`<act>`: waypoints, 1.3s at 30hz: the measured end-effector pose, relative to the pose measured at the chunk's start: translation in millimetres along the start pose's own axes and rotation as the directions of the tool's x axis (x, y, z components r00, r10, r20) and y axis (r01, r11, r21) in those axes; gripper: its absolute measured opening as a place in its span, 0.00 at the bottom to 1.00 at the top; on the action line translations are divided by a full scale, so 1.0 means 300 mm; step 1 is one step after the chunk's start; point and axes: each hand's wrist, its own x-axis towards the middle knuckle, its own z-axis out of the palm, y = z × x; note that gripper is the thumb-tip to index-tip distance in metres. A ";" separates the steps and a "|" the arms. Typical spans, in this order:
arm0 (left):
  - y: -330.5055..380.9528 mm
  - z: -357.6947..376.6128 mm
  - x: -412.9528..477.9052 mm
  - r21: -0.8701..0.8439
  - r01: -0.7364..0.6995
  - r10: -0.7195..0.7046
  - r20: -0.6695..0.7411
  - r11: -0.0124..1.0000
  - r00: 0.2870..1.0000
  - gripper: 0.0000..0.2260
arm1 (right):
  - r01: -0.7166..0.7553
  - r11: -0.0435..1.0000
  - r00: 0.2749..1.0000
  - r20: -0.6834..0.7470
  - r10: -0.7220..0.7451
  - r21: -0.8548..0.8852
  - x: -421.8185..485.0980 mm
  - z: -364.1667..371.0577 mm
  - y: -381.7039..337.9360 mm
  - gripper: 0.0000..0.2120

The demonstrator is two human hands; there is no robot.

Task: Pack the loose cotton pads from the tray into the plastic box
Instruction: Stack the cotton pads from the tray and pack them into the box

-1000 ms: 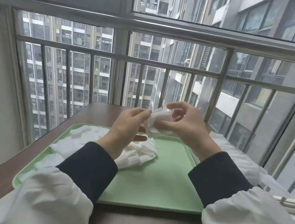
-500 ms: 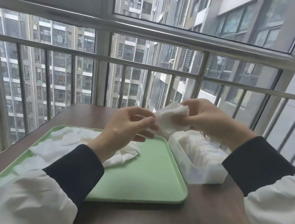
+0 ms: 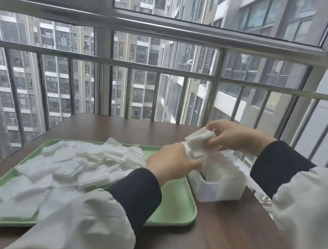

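Note:
A green tray (image 3: 172, 208) lies on the brown table, its left and middle covered by several loose white cotton pads (image 3: 73, 166). To its right stands a clear plastic box (image 3: 219, 189) with white pads stacked inside. My right hand (image 3: 233, 137) pinches a small stack of pads (image 3: 197, 141) just above the box's far end. My left hand (image 3: 171, 162) reaches from the tray to the box's left rim, its fingertips touching the pads inside; what the fingers do there is hidden.
The table (image 3: 237, 244) has its right edge close beside the box and its front edge near me. A metal window railing (image 3: 166, 69) runs along the far side. Bare tray surface shows at the right end, next to the box.
The view swung right and down. My right hand carried the pad stack rightward over the box. My left hand let go of the stack and dropped to the box's rim.

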 end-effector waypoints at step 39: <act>-0.065 -0.151 -0.074 -0.249 0.072 -0.100 -0.099 0.966 0.990 0.10 | 0.240 0.926 0.950 -0.125 -0.285 -0.292 -0.012 0.111 -0.237 0.08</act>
